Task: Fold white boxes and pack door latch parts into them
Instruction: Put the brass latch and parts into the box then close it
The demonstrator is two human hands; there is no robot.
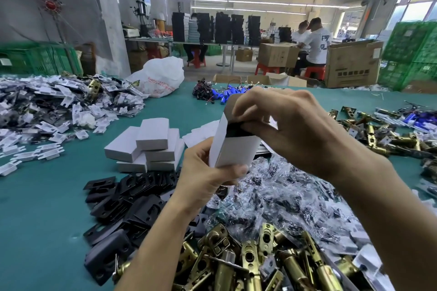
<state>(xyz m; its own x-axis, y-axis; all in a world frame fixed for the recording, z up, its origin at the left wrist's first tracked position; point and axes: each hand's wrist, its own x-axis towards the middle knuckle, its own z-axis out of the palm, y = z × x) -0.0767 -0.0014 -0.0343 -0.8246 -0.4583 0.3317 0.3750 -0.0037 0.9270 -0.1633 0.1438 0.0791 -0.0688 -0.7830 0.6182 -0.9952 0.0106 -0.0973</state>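
Note:
A white box [234, 149] stands upright in the air above the green table [47, 208], its top end open and dark inside. My left hand [205, 177] grips its lower part, thumb across the front. My right hand [283, 125] is at the open top, fingers curled on the top flaps. Below lie brass door latches [248, 260], black strike plates [132, 198] and small clear bags of screws [283, 196]. A stack of closed white boxes [151, 146] sits to the left.
A heap of white plastic parts [59, 106] covers the far left. More brass latches [378, 134] lie at the right. Blue batteries with wires [222, 94] and a white sack [158, 78] are at the far edge. People sit at benches beyond.

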